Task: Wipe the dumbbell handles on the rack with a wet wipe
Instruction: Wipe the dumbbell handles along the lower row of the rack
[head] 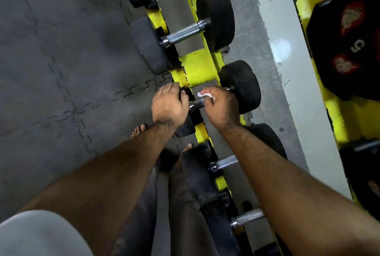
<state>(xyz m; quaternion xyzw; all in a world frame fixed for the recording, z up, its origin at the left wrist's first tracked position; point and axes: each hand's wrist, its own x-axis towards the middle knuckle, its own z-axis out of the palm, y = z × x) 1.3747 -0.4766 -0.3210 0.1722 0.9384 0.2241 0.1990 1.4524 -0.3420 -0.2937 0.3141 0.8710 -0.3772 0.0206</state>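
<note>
The 2 bare forearms reach from the bottom of the view up and forward to a yellow rack [197, 66] that runs diagonally from lower right to upper left, beside the grey floor mat [61, 60]. The dumbbell in hand lies across that rack, its handle [198, 103] running from lower left to upper right, between a near black head and a far black head [242, 87]. The left hand [167, 104] curls over the near head, gripping it as if to steady the weight. The right hand [221, 107] closes round the handle with a white wet wipe [204, 94] bunched under the fingers, so most of the bar is hidden; only a short grey stretch shows between the 2 hands. The right hand is the one on the handle, and any wiping stroke has to follow that lower-left to upper-right axis. Further along the rack another dumbbell's knurled handle [185, 32] lies parallel, and 2 more handles [226, 162] sit nearer the person, partly behind the right forearm. Whether those are already wiped cannot be told.
</note>
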